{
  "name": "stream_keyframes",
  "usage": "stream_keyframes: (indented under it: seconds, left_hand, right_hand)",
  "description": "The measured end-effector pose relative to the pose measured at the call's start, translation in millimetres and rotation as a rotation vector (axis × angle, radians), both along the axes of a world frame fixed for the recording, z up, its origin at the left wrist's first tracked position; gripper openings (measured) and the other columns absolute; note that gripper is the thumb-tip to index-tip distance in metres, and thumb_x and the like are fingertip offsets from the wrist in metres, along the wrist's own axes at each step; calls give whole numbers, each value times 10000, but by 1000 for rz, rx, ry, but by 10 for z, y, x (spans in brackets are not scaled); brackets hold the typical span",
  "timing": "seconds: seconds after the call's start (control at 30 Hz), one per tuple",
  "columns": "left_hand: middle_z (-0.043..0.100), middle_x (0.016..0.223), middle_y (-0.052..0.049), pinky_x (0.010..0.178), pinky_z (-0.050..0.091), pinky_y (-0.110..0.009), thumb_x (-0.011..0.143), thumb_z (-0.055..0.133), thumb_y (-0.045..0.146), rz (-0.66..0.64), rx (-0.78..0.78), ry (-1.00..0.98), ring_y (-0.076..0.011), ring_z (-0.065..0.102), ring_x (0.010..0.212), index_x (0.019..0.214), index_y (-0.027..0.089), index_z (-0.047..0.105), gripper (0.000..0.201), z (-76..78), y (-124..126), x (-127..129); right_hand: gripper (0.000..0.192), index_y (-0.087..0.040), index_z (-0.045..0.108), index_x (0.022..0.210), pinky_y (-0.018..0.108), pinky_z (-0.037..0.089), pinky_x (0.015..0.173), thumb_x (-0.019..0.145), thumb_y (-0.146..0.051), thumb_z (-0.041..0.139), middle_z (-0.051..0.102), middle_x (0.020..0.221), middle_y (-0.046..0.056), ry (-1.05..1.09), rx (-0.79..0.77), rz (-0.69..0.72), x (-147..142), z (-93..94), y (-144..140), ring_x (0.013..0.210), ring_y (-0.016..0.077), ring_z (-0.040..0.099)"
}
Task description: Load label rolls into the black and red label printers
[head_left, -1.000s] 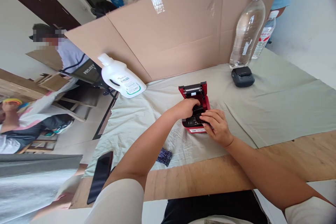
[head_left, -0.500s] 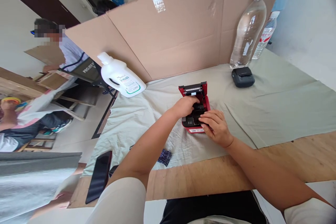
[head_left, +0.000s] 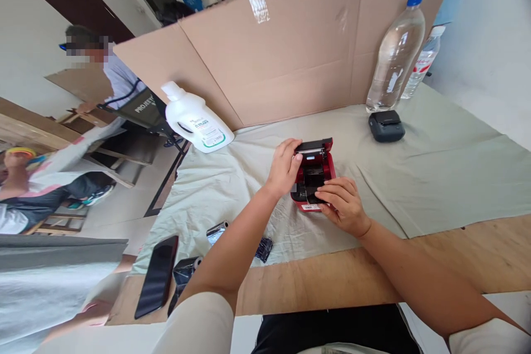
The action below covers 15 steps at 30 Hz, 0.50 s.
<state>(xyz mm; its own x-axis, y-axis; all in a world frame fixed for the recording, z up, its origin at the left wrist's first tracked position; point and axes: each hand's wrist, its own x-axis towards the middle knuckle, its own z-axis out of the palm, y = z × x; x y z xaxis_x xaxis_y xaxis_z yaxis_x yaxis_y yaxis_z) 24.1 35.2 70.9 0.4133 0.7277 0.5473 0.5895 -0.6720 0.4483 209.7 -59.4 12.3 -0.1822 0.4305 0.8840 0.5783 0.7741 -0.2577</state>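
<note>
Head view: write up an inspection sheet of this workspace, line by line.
Surface: wooden table, pale cloth over the far part.
Job's things: red printer, lid part raised.
Clutter: white jug, two water bottles, dark printer, phone, dark wrappers.
Hands: left hand on the lid's edge; right hand on the printer's near end.
Cables: nothing seen.
Surroundings: cardboard screen; other people seated beyond, at left.
</note>
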Motion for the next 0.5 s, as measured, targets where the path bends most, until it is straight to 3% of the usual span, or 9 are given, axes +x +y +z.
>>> stream_keyframes:
  seconds: [0.1, 0.23, 0.37, 0.5]
  left_hand:
    - [600, 1238, -161, 1070, 401, -445, 1022, 206, 494, -7, 61, -64, -244, 530, 1206, 1278, 153, 540, 542, -130, -267, -44]
    - [606, 1230, -162, 1056, 380, -465, 1024, 231, 451, -27, 115, -89, -263, 528, 1230, 1275, 161, 532, 487, -337, -587, -89]
    - [599, 1254, -167, 1070, 360, -491, 1021, 260, 444, -5, 136, -149, -281, 496, 1296, 1315, 166, 495, 468, -553, -701, -49]
    - [586, 1262, -167, 1075, 375, -496, 1013, 306, 433, 44, 157, -271, -278, 484, 1307, 1327, 163, 481, 450, -690, -702, 34]
  right_hand:
    - [351, -239, 659, 1118, 454, 508, 916, 866, -483, 664, 728, 1027, 73, 18, -1, 21, 26, -19, -5, 1041, 260, 632]
    - [607, -235, 599, 1226, 534, 493, 981, 847, -703, 530, 652, 1181, 126, 50, -69, -42, 63, -75, 25, 1161, 320, 581]
    - [771, -183, 470, 1354, 581, 467, 1019, 810, -719, 573, 583, 1280, 180, 40, -124, -128, 54, -114, 98, 1226, 351, 545]
    - [814, -151, 430, 1392, 555, 470, 1033, 797, -665, 643, 620, 1230, 177, -11, -149, -160, 33, -149, 140, 1232, 346, 551]
